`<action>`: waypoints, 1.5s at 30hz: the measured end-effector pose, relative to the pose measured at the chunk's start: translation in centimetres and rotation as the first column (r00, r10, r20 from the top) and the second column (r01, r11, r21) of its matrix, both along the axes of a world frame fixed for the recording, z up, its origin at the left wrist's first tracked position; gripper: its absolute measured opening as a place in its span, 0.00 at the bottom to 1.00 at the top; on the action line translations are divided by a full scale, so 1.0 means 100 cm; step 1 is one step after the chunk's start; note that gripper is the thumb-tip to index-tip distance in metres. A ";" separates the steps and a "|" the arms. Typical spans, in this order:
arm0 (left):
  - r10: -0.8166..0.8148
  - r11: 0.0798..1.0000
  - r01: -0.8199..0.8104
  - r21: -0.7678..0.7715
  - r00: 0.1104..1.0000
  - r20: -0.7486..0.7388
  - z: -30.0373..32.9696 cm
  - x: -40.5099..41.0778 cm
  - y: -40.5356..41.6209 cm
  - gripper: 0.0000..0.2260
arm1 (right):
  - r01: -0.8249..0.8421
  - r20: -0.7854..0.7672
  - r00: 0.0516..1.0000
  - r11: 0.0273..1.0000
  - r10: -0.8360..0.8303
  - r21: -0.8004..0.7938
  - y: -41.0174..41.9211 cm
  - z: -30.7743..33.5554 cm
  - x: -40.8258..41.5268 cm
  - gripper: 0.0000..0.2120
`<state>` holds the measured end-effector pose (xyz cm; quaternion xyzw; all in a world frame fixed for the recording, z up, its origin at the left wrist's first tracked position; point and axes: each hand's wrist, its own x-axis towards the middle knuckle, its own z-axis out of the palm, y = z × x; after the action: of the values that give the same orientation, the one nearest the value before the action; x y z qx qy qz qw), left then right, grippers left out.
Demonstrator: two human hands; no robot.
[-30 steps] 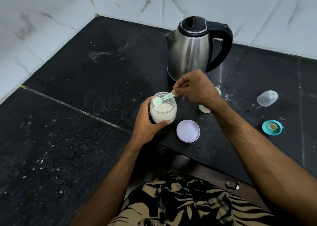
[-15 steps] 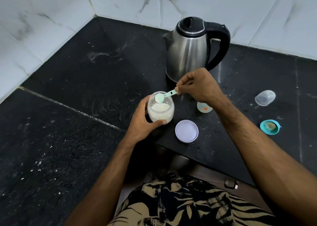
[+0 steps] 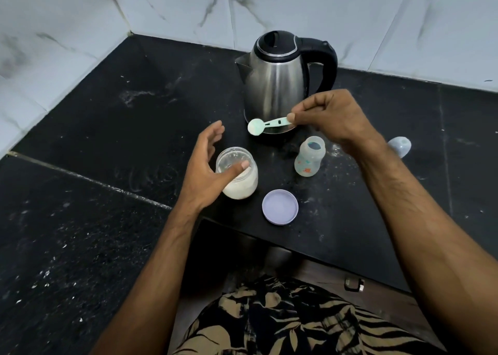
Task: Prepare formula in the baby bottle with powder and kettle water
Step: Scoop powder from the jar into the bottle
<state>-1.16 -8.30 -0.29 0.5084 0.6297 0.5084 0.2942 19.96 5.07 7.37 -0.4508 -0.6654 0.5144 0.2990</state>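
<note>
Your right hand [image 3: 334, 120] has its fingers [image 3: 292, 117] pinched tight on the end of the mint green scoop [image 3: 265, 125], with the bowl of it sticking out to the left, level and carrying white powder. It hangs in the air in front of the base of the steel kettle [image 3: 277, 85], up and to the left of the baby bottle [image 3: 309, 160].

Your left hand [image 3: 207, 171] is spread wide open and gripping nothing. The thumb [image 3: 237, 170] crosses in front of the powder jar [image 3: 241, 182], at or just off its glass, can't tell which, while the other fingers fan out clear of it.

The jar sits upright on the black surface [image 3: 107, 128], lid off, white powder inside. Its pale purple lid [image 3: 280, 207] lies flat just to the right and nearer you. The baby bottle stands upright and uncapped on the same surface, between jar and right wrist, close in front of the kettle. A clear cap [image 3: 401, 146] peeks out from behind your right forearm.
</note>
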 end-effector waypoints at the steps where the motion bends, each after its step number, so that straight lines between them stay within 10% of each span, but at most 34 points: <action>1: 0.005 1.000 -0.005 0.031 1.000 0.001 0.006 0.005 0.003 0.39 | 0.024 0.002 1.000 1.000 -0.024 0.014 0.002 0.001 0.006 0.02; 28: 0.031 0.999 -0.031 -0.038 1.000 0.000 -0.056 0.139 0.074 0.38 | 0.268 0.061 0.961 0.963 -0.268 0.013 0.010 -0.028 0.096 0.04; 45: -0.034 0.996 0.027 -0.081 0.996 -0.087 -0.058 0.130 0.090 0.39 | 0.095 0.461 0.830 0.894 -0.314 0.437 -0.006 -0.030 0.075 0.01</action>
<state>11.87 0.71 -6.09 0.5279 0.6541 0.4551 0.2940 27.43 4.49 4.42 -0.5727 -0.7577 0.1919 0.2470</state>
